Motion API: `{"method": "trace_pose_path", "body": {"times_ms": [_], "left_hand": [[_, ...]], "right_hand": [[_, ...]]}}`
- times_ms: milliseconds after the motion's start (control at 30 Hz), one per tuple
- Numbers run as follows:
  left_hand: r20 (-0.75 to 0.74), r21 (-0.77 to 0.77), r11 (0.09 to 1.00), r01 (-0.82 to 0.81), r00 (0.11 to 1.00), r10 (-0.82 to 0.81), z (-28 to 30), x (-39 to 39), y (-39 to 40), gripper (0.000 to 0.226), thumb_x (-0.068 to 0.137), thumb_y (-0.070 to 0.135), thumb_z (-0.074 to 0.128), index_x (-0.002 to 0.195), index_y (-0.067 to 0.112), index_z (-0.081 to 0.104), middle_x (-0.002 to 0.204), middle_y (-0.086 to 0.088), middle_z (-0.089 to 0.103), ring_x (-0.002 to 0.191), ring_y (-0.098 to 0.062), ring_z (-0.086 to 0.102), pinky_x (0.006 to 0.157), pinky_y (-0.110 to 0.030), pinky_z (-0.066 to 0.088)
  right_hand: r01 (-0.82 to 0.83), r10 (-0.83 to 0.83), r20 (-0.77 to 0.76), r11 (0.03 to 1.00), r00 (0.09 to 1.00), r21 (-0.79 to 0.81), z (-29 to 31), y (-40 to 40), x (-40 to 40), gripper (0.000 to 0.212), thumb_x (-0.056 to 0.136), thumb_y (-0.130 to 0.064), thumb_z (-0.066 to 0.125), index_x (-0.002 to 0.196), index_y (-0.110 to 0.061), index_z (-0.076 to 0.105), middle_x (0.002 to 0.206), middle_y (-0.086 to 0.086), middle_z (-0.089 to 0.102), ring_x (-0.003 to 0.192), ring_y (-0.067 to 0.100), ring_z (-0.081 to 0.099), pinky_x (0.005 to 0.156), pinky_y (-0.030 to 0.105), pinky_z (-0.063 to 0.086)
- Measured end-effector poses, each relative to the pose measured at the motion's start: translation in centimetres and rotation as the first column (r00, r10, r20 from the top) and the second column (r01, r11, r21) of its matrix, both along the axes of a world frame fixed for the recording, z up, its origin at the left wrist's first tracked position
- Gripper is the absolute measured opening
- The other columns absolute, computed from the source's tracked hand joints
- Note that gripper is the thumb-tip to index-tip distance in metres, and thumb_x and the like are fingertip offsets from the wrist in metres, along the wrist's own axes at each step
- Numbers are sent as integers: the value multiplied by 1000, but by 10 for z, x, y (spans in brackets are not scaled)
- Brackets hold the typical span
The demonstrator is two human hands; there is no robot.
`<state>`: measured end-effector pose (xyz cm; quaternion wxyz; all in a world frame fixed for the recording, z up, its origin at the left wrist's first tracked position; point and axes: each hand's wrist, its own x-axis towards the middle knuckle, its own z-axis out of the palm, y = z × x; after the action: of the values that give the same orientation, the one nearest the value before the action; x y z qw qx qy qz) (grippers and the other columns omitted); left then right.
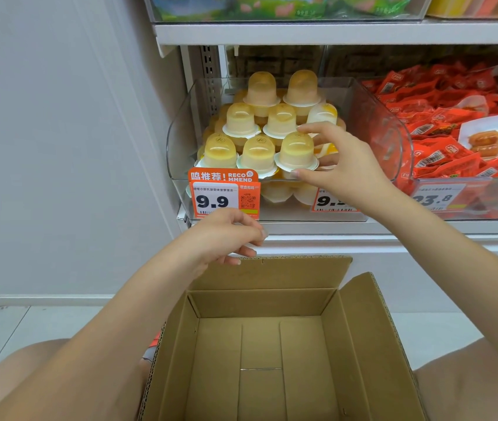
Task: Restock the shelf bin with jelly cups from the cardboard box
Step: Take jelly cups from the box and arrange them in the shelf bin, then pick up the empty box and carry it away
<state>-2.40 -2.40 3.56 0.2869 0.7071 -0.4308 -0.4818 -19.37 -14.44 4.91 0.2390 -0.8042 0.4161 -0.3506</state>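
The front-right jelly cup [297, 151] sits upside down on the stack in the clear shelf bin [180, 138]. My right hand [341, 165] pinches its rim, thumb below, fingers above. I'd seat it level before letting go. My left hand [226, 235] hangs loosely curled, holding nothing, above the cardboard box [363, 344], which looks empty.

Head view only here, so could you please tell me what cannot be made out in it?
- Second price tag: its digits are partly covered by the right hand.
- Lower jelly cups: blurred behind the clear shelf bin front and the orange price tag.
- Cardboard box: near side cut off by the bottom edge.
- Left hand: fingers loosely curled, underside unseen.
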Motion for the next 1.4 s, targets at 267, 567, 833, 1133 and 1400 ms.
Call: {"method": "trace_pose_path", "body": {"times_ms": [267,567,833,1133,1400], "left_hand": [[-1,-3,1000,-16,1000,16,0,0,1,11,89,21,62,100,17,64,97,2,70,76,-8,66,65,-21,51],[0,-8,1000,-15,1000,15,-1,-1,-1,16,89,21,63,104,15,64,99,0,70,73,-8,65,63,-20,50],[4,-25,999,-28,1000,28,-3,0,-2,11,90,19,61,100,17,63,99,1,70,78,-10,66,67,-22,50],[212,-81,997,1,977,16,-23,7,-3,12,87,21,62,98,16,62,90,-1,66,78,-14,65,65,-26,50],[747,37,982,184,648,-150,-106,60,47,25,85,29,62,109,24,58,127,-4,46,119,-25,42,97,-35,39]], "right_hand": [[-18,18,-5,1000,1000,11,-1,0,0,62,72,-28,81,125,-34,51,107,2,59,88,21,63,87,40,52],[-44,42,-38,997,998,-56,-1,1,2,60,77,-26,77,130,-28,51,93,-23,49,90,12,54,84,30,49],[-51,45,-74,995,996,-83,-4,-1,-1,70,77,-26,77,138,-27,44,111,-7,52,94,10,51,72,0,36],[62,-64,-8,986,998,-155,-8,10,-13,66,78,-26,75,136,-25,44,117,-3,47,105,12,47,89,24,41],[15,42,-360,988,932,154,-94,58,-101,34,82,-22,73,107,-37,55,105,-7,50,96,11,51,78,17,37]]}}
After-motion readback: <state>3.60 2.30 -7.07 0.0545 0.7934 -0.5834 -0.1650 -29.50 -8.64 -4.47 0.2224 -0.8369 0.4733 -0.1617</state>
